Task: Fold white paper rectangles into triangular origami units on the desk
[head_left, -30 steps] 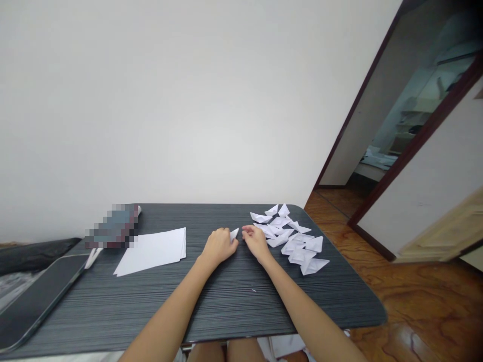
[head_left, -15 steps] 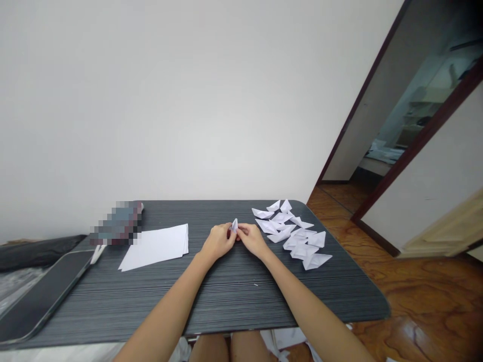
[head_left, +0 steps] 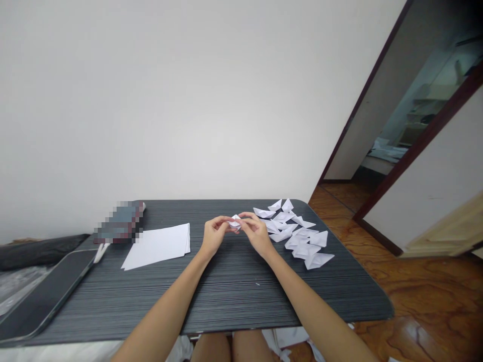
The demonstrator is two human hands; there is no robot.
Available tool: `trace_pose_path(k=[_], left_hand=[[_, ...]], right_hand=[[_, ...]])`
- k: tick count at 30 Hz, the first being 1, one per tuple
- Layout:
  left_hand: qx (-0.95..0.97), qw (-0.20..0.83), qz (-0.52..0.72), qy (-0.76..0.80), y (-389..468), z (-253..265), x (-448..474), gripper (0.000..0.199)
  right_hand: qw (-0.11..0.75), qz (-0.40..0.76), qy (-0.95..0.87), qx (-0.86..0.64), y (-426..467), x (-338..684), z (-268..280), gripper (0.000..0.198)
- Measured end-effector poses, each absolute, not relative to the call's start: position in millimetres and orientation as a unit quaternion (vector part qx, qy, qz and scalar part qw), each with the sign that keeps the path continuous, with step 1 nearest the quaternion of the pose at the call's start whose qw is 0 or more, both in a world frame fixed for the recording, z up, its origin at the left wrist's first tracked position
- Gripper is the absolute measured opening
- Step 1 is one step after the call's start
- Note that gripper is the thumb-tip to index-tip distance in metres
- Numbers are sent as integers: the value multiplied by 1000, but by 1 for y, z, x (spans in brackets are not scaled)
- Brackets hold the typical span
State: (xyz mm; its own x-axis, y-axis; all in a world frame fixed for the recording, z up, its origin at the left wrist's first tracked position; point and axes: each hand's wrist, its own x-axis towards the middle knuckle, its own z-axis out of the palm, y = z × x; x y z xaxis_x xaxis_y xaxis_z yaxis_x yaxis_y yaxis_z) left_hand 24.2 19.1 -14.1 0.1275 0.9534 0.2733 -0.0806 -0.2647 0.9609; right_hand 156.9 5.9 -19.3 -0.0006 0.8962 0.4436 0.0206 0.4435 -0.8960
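Observation:
A small folded white paper boat [head_left: 235,221] is held above the dark table, between the fingertips of both hands. My left hand [head_left: 216,233] pinches its left side, and my right hand [head_left: 257,233] grips the right side with thumb and fingers. Part of the boat is covered by the fingers. Just right of my right hand, several finished paper boats [head_left: 304,241] lie in a loose cluster on the table. Farther left is a short stack of white paper sheets [head_left: 158,247], its edges slightly uneven.
The dark striped table [head_left: 226,296] has rounded right corners and its back edge meets a white wall [head_left: 211,100]. A blurred-out object [head_left: 121,221] stands at back left. A black-topped slab [head_left: 45,296] lies at the left edge. A tiny white scrap [head_left: 257,284] sits near the front.
My hands have opened out somewhat and turned, with the fingers now at the boat's two sides. The boat looks wider and lower than before. The view has shifted slightly.

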Motion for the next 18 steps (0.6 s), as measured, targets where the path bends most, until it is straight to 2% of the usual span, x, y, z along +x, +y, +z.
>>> trace_pose_path(k=[2, 6, 9, 11, 15, 18], left_hand=[[599, 460, 535, 379, 18, -14, 25, 19], [638, 436, 518, 366, 19, -17, 25, 24], [649, 437, 514, 352, 20, -19, 25, 37], [654, 435, 506, 357, 20, -21, 25, 40], [679, 424, 461, 383, 18, -21, 25, 28], [706, 425, 421, 380, 17, -17, 23, 26]], right_hand=[[607, 388, -581, -379, 7, 156, -20, 18], [607, 496, -511, -353, 13, 158, -26, 39], [563, 563, -495, -347, 16, 162, -28, 27], [558, 565, -497, -350, 16, 164, -28, 19], [587, 531, -492, -362, 15, 164, -28, 16], [578, 518, -500, -384, 14, 164, -28, 18]])
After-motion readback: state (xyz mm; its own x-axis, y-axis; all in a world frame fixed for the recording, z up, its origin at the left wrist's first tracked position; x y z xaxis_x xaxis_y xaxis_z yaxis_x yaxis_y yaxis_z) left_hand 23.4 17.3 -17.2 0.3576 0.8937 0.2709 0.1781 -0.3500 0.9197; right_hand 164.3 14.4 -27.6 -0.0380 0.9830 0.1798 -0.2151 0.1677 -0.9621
